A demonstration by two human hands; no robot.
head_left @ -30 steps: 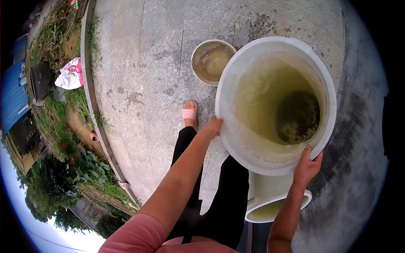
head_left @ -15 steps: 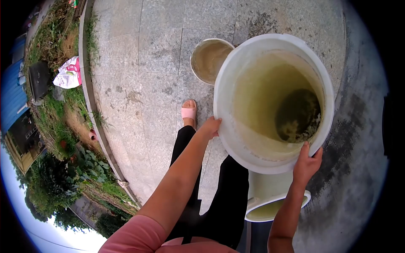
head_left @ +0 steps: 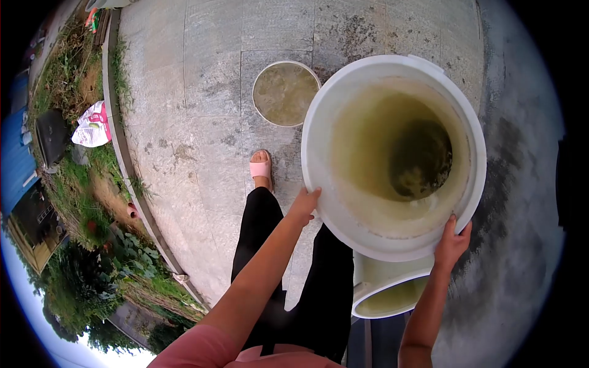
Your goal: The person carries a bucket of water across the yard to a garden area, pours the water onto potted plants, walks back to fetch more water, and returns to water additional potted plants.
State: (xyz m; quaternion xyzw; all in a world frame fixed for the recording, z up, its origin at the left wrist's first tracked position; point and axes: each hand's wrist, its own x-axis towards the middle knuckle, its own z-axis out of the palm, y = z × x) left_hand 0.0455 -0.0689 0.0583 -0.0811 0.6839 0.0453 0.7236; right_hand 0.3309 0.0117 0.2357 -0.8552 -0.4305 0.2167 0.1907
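A big white tub [head_left: 362, 233], stained yellow-green inside with a dark patch at its bottom, is tilted so its mouth faces me. My left hand [head_left: 305, 205] grips the rim at the lower left, fingers partly hidden. At the lower right, my right hand [head_left: 452, 243] holds the same rim, its fingertips showing over the edge. Beside the tub's upper left stands a smaller round container [head_left: 284, 95] with murky brownish water in it. Below the tub, close to my right forearm, is a second white tub [head_left: 392, 294] with a greenish inside.
Grey stone paving [head_left: 208, 141] lies underfoot, with my foot in a pink sandal [head_left: 261, 168]. A low kerb [head_left: 123, 141] borders plants and soil on the left, where a white and pink bag [head_left: 93, 127] lies. Wet dark ground [head_left: 509, 202] is on the right.
The big tub has turned slightly more toward me, with both hands still on its rim. The small container and paving have shifted left in view.
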